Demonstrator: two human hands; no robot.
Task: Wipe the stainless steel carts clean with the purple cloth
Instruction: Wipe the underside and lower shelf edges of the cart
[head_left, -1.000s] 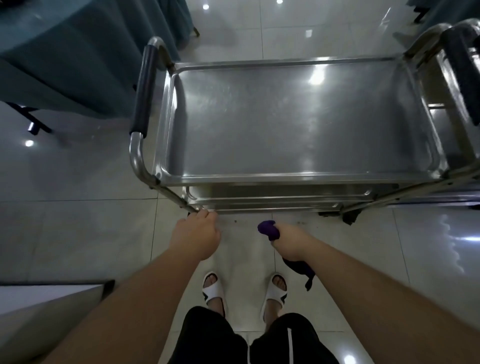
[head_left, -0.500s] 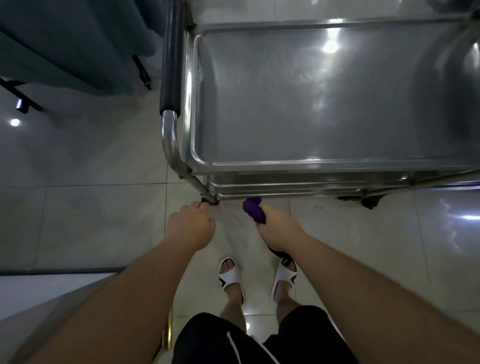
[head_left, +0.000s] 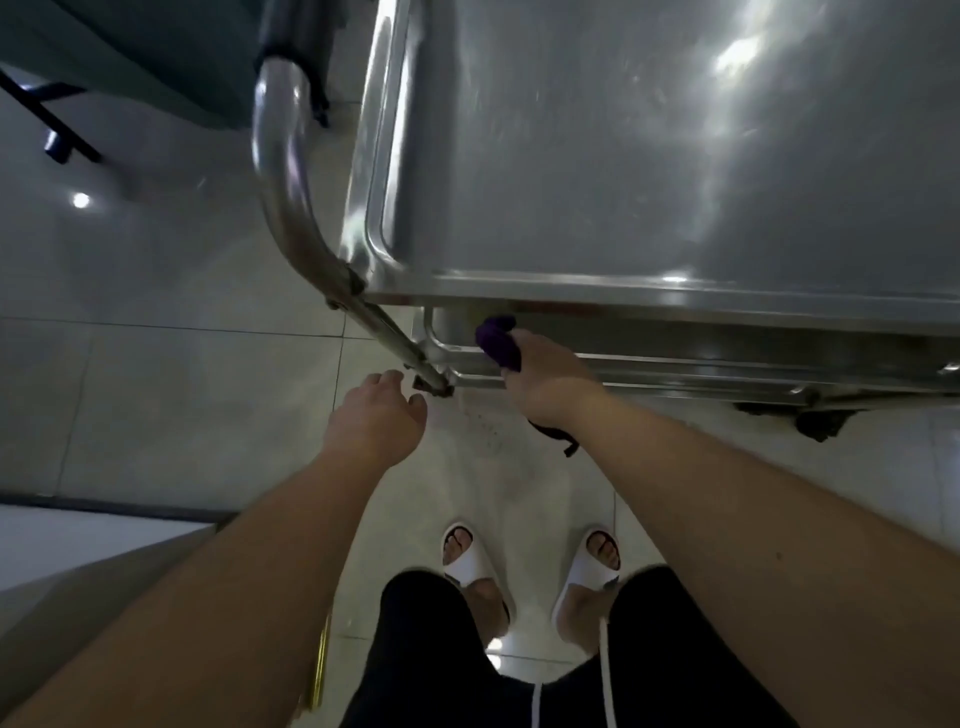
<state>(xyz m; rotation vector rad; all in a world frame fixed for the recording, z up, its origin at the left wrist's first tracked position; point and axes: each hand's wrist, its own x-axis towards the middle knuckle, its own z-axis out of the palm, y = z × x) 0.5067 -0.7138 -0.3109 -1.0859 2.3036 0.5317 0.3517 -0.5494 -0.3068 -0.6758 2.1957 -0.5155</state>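
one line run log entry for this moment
right hand: grips purple cloth at cart lower shelf edge | left hand: empty, near cart leg | top shelf: bare

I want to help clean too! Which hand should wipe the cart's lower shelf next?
The right hand, probably. It already grips the purple cloth, bunched right at the cart's lower shelf rim. The left hand holds nothing and hovers beside the cart leg.
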